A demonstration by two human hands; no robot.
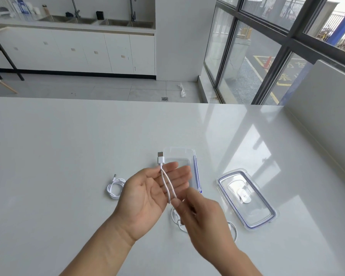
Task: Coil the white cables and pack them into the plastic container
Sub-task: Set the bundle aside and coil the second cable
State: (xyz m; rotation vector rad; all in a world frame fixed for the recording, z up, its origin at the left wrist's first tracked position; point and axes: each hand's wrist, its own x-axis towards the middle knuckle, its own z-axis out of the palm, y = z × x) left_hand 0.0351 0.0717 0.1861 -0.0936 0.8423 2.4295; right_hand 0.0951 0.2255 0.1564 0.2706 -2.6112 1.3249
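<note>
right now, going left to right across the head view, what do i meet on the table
small coiled white cable → left hand, palm up → right hand pinching the white usb cable → clear plastic lid with blue seal

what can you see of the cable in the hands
The cable is thin, white and smooth, with a metal-tipped USB plug poking past the fingertips of the left hand. Two strands lie across that open palm, folded into a narrow loop that the right hand pinches. More of it seems to trail on the table below.
</note>
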